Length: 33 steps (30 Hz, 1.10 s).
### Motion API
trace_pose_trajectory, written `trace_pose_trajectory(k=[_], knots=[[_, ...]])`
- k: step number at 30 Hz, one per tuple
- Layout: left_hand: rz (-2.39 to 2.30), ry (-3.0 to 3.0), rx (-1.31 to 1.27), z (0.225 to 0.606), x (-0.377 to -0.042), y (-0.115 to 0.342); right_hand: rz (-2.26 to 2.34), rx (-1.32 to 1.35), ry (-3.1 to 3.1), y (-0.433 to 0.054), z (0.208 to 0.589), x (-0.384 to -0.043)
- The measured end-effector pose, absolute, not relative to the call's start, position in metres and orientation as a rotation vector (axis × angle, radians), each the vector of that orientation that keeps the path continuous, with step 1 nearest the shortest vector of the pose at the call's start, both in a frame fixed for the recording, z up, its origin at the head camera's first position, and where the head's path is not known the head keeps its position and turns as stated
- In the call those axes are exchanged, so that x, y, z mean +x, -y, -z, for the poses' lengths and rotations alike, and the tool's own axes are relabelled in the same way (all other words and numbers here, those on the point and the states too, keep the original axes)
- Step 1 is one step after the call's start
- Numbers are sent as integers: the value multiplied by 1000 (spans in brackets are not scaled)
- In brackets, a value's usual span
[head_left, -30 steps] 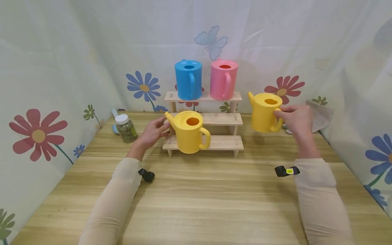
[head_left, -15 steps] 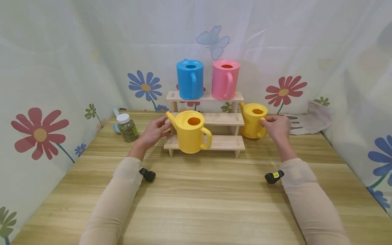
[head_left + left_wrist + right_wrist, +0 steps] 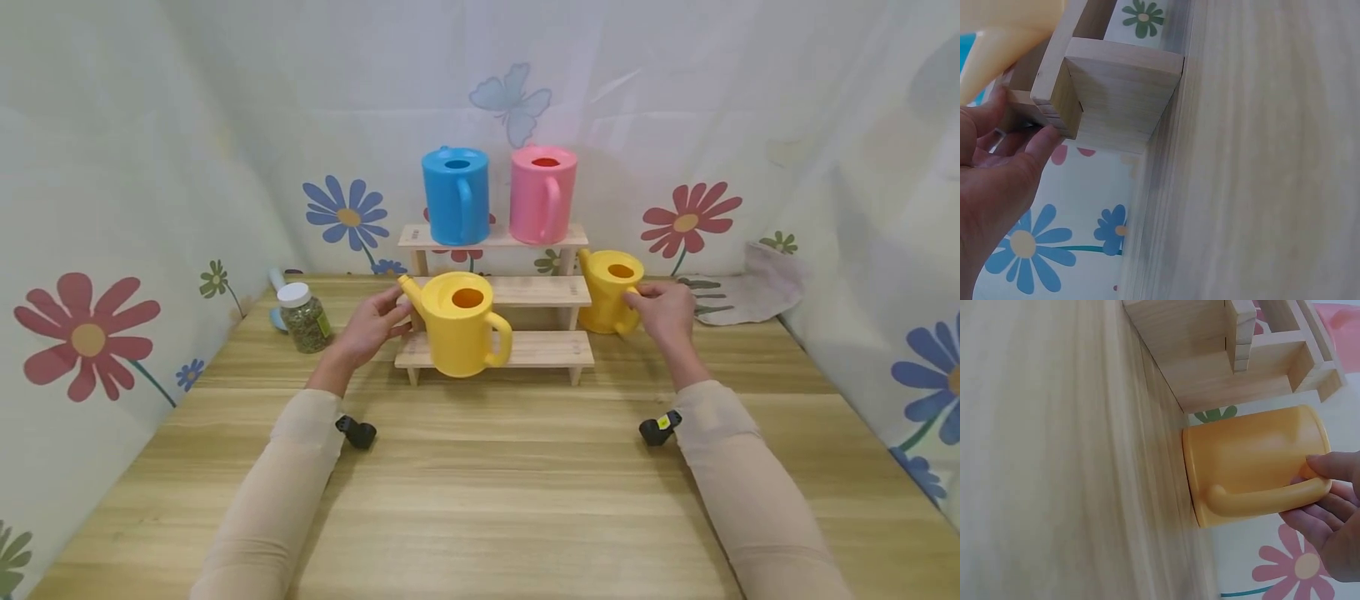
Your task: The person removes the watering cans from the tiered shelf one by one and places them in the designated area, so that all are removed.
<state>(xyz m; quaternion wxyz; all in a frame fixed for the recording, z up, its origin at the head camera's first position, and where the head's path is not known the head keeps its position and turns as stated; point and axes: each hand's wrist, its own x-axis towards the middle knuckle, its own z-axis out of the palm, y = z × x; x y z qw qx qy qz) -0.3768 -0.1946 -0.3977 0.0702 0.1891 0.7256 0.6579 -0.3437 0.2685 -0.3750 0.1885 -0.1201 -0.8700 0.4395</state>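
Observation:
Beside the right end of the three-step wooden stand (image 3: 536,348), a yellow watering can (image 3: 606,293) stands upright on the table. My right hand (image 3: 666,310) grips this can by the upper part of its handle, which the right wrist view shows with thumb and fingers around it. My left hand (image 3: 371,327) is at the stand's other end, and the left wrist view has its thumb and fingers pinching the end of a wooden step (image 3: 1063,103). A second yellow watering can (image 3: 457,333) rests on the lowest step, spout pointing left. Blue (image 3: 450,200) and pink (image 3: 542,200) watering cans occupy the top step.
A white-lidded jar (image 3: 306,321) of green bits stands left of the stand, with a light blue tool (image 3: 277,279) partly hidden behind it. A pale cloth glove (image 3: 750,292) lies at the back right. Printed curtains (image 3: 637,100) enclose the table.
My right hand has carried the yellow watering can left and down from the air onto the table beside the stand. The left hand has stayed at the stand's left end.

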Motion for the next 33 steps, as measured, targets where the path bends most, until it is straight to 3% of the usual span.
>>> trace_pose_trajectory(k=[19,33], knots=[[-1975,-2231,555,398,-375,198,-1223,-269,2399,-239,373,-389],[-1938,-2243,591,399,-379,196,-1293,-193,2346,-248,379,-374]])
